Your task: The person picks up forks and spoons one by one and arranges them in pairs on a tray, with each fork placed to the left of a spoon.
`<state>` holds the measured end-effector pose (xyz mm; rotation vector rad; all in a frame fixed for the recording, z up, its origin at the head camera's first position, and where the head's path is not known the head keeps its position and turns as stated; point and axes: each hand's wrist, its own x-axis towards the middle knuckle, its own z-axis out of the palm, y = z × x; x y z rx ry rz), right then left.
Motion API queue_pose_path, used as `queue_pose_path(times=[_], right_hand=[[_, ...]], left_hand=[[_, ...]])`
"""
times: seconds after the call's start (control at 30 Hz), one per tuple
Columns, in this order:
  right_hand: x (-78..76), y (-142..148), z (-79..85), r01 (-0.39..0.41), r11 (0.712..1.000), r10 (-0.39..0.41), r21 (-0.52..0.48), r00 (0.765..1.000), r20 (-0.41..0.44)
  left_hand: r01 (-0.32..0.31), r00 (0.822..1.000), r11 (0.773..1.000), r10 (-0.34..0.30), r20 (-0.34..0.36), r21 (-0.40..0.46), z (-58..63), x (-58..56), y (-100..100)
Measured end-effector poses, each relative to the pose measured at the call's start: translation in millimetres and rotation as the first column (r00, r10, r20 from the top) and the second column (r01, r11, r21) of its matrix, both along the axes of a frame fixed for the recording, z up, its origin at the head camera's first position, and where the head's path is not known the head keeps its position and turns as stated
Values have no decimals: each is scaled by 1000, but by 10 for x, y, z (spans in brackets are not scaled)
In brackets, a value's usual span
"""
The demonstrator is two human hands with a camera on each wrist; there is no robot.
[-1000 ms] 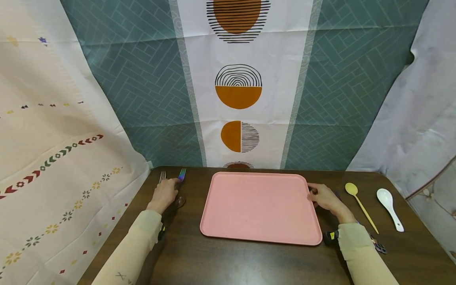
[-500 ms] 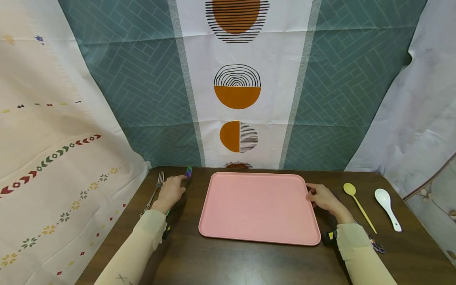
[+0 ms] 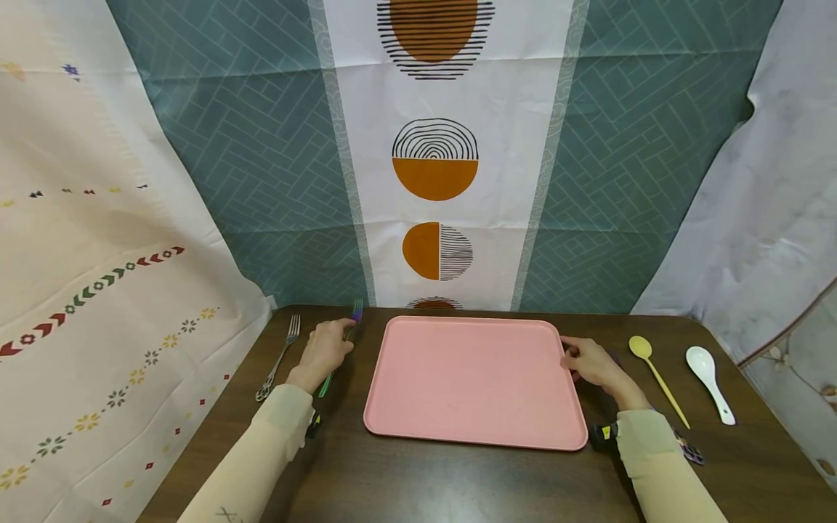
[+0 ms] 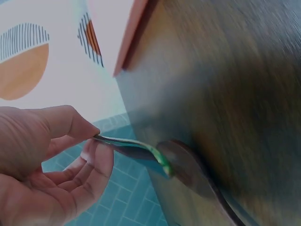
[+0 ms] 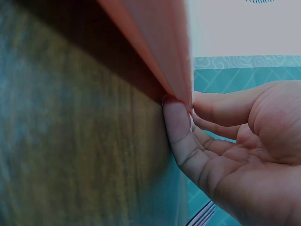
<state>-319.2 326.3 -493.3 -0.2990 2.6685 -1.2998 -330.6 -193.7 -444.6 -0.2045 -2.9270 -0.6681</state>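
Note:
My left hand (image 3: 325,349) pinches an iridescent fork (image 3: 357,311) between thumb and fingers, left of the pink tray (image 3: 476,381). Its tines point toward the back and its green handle end (image 4: 162,162) toward me. Below that handle, in the left wrist view, a dark spoon (image 4: 183,165) lies on the table; the left hand and arm hide it from the head view. Further left rests a silver fork (image 3: 277,359) with an ornate handle. With thumb and fingers, my right hand (image 3: 591,363) pinches the tray's right edge, seen close up in the right wrist view.
Right of the tray, a yellow spoon (image 3: 659,378) and a white spoon (image 3: 709,383) lie on the dark wooden table (image 3: 458,483). A piece of cutlery with a patterned handle (image 3: 690,450) is partly hidden by the right arm. Patterned cloths hang behind and beside the table.
My left hand has moved right with the iridescent fork, away from the silver fork, which now shows in full. The right hand stays at the tray's edge.

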Motion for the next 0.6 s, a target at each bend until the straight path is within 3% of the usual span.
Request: queue_pose_path(times=[0.3, 0.6], right_hand=[[4, -12, 22, 4, 1000, -4, 21, 1000, 13], [19, -13, 27, 3, 1000, -3, 16, 1000, 12]], left_hand=[[18, 999, 999, -17, -30, 30, 43, 23, 183], [23, 1000, 998, -24, 11, 63, -41, 26, 402]])
